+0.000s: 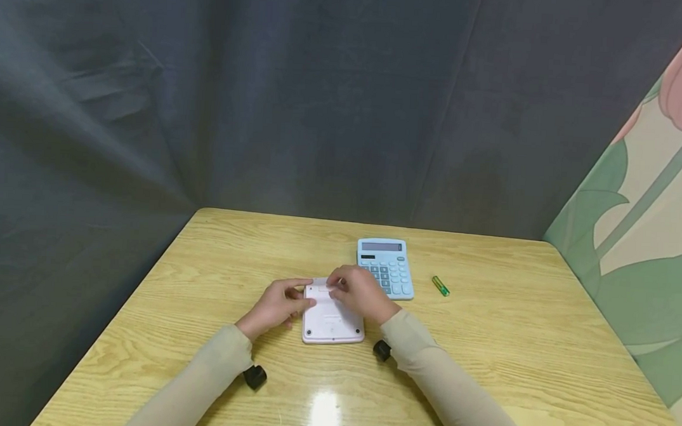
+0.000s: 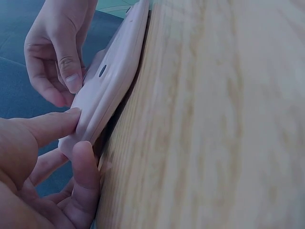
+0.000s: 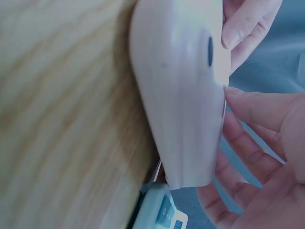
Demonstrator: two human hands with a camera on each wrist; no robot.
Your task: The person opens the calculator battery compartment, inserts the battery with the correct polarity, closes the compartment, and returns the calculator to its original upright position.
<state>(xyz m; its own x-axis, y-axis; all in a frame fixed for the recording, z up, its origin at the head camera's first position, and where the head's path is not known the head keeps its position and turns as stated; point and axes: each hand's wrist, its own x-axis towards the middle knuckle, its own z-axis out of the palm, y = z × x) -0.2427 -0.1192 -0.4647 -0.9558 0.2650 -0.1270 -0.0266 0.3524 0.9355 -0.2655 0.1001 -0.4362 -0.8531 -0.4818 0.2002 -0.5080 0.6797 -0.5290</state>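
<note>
A pale pink calculator lies face down on the table, its back with small round feet turned up. My left hand grips its left side, the thumb on the back and a finger at the edge, as the left wrist view also shows. My right hand is bent over the upper part of the back. Its thumb and fingers pinch at the battery cover; the fingers partly hide that cover. In the right wrist view the right thumb reaches the calculator's back surface.
A light blue calculator lies face up just behind my right hand, partly covered by it. Farther right, a green battery lies on the wooden table. A dark curtain hangs behind the table's far edge.
</note>
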